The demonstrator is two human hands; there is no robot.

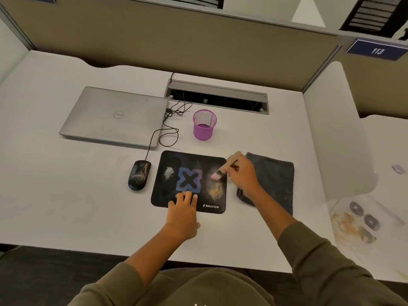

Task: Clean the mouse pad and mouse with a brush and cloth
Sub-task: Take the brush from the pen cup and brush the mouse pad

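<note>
White desk [66, 206], dusty black mouse pad [167, 195], brush [223, 170]

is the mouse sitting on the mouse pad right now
No, the mouse lies on the desk just left of the mouse pad, off its edge.

White desk [66, 206] w/ tan cubicle partitions [176, 40], dark floor [44, 272], cable tray [217, 89].
</note>
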